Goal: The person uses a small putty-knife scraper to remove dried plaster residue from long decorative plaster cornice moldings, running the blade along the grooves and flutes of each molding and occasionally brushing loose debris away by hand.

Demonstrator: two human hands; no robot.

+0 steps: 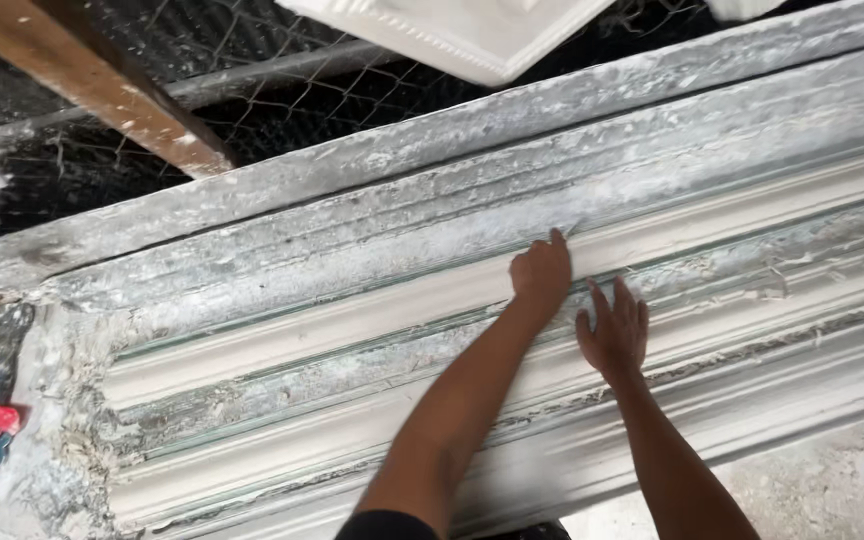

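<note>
Left hand clenched, pressing upper plaster strip in mould; right hand flat, released. Both strips cast, not yet lifted.

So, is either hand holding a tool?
No, the left hand and right hand rest bare on the white plaster moulding.

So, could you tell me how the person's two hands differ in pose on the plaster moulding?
The left hand is curled, fingertips pressing an upper white ridge; the right hand lies flat, fingers spread, lower down. The left hand reaches farther than the right hand. Both touch the plaster moulding.
</note>
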